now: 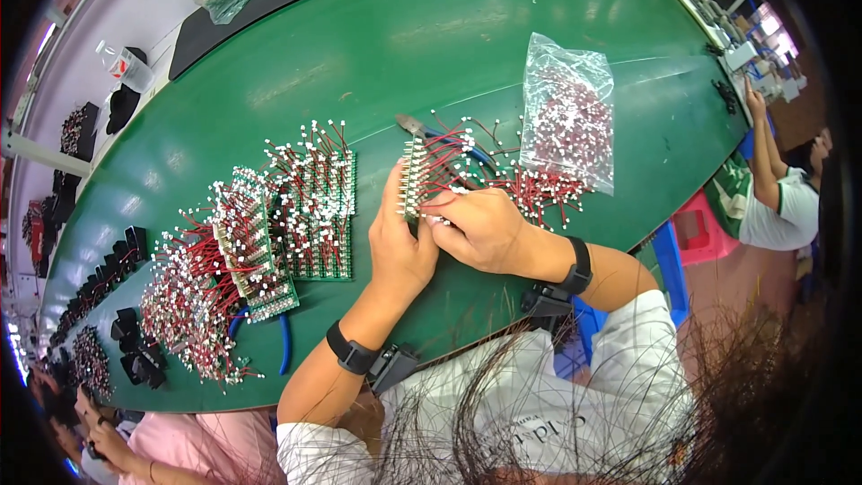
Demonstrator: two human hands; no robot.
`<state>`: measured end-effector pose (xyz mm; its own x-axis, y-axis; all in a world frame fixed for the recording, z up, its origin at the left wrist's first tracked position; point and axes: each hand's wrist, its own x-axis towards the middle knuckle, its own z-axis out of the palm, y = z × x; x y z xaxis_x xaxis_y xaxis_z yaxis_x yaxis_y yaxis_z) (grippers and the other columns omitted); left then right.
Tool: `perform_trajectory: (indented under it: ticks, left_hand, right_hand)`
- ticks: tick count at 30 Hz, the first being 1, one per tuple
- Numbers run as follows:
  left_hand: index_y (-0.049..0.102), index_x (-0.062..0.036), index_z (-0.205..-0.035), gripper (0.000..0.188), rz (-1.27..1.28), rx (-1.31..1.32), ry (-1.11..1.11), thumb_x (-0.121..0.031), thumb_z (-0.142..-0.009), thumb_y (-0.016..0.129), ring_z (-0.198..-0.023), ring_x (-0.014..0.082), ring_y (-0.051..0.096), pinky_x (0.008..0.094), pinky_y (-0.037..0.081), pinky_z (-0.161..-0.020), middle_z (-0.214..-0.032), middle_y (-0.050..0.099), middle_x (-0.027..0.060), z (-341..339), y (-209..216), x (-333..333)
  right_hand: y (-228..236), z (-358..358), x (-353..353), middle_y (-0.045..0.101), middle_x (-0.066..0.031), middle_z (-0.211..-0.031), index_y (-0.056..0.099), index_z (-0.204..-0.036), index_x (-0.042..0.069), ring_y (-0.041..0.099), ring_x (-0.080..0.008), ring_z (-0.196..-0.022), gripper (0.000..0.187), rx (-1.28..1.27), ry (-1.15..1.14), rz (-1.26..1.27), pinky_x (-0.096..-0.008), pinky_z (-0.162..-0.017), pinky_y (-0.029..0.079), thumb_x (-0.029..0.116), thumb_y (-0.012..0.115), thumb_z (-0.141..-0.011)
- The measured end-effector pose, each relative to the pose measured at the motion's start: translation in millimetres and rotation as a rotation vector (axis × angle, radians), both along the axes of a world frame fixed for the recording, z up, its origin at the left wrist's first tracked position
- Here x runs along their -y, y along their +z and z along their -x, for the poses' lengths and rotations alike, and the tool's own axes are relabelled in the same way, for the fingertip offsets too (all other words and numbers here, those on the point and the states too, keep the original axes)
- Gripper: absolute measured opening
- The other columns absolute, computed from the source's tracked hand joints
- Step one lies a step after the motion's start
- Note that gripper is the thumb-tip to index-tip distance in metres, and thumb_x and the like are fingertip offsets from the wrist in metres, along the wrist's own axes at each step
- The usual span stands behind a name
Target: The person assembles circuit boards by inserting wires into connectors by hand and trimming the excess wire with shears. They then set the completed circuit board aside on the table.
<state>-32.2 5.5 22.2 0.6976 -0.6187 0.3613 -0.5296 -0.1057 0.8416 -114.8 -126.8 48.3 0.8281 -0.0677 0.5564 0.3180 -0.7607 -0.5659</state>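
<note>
My left hand (395,247) is closed round a narrow circuit board panel (413,180), held upright above the green table. Red wires with white plugs stick out of its right side. Thumb and fingertips of my right hand (483,226) are pinched together at the panel's lower right edge, on what looks like a red wire; the fingers hide its end. Just behind the panel lie side cutters (415,126) with dark blue handles. To the right, loose red wires with white plugs (549,190) spread out beside a clear plastic bag (572,112) full of more.
Wired green board panels (337,224) lie left of my hands, one tilted panel (256,256) overlapping a wire heap (184,310). A blue-handled tool (285,346) sticks out beneath. Black blocks (139,355) line the left. People sit at both sides; a pink stool (705,229) stands right.
</note>
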Motion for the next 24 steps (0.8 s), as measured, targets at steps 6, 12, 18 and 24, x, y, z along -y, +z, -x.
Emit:
perform_trajectory:
  ticks: [6,12,18,24]
  left_hand:
    - [0.035,0.0061,-0.143,0.067,-0.013,0.039,-0.043,-0.002,-0.083,0.061,-0.113,0.039,0.062,0.0411,0.05,-0.093,-0.132,0.055,0.0262,4.8,1.2,0.4]
    - [0.032,0.0072,-0.145,0.07,-0.026,-0.021,-0.056,-0.001,-0.082,0.062,-0.115,0.0399,0.06,0.041,0.05,-0.094,-0.134,0.052,0.0276,6.2,4.2,-0.8]
    - [0.031,0.0079,-0.145,0.07,-0.041,0.018,-0.059,0.0,-0.082,0.062,-0.115,0.0399,0.06,0.0409,0.05,-0.095,-0.135,0.052,0.028,6.0,4.4,-0.8]
    - [0.031,0.0082,-0.145,0.069,-0.042,0.015,-0.063,0.0,-0.083,0.062,-0.114,0.0397,0.061,0.0401,0.051,-0.094,-0.136,0.051,0.0282,6.2,5.3,-0.6]
  right_hand:
    - [1.2,1.4,3.0,0.063,-0.012,-0.069,0.061,-0.089,0.004,0.064,-0.0314,-0.059,0.011,-0.072,0.015,0.033,-0.0405,-0.054,0.051,0.008,0.064,-0.08]
    - [1.9,2.1,2.8,0.062,-0.0118,-0.068,0.061,-0.088,0.004,0.063,-0.0317,-0.057,0.011,-0.087,0.029,0.017,-0.0412,-0.051,0.05,0.007,0.065,-0.079]
    - [1.8,2.3,3.9,0.062,-0.012,-0.068,0.06,-0.088,0.003,0.063,-0.0314,-0.055,0.011,-0.067,0.045,0.01,-0.0403,-0.05,0.05,0.005,0.065,-0.078]
    - [4.9,2.5,2.8,0.061,-0.0105,-0.066,0.06,-0.088,0.003,0.063,-0.0301,-0.055,0.012,-0.081,0.025,0.05,-0.0395,-0.049,0.05,0.005,0.065,-0.077]
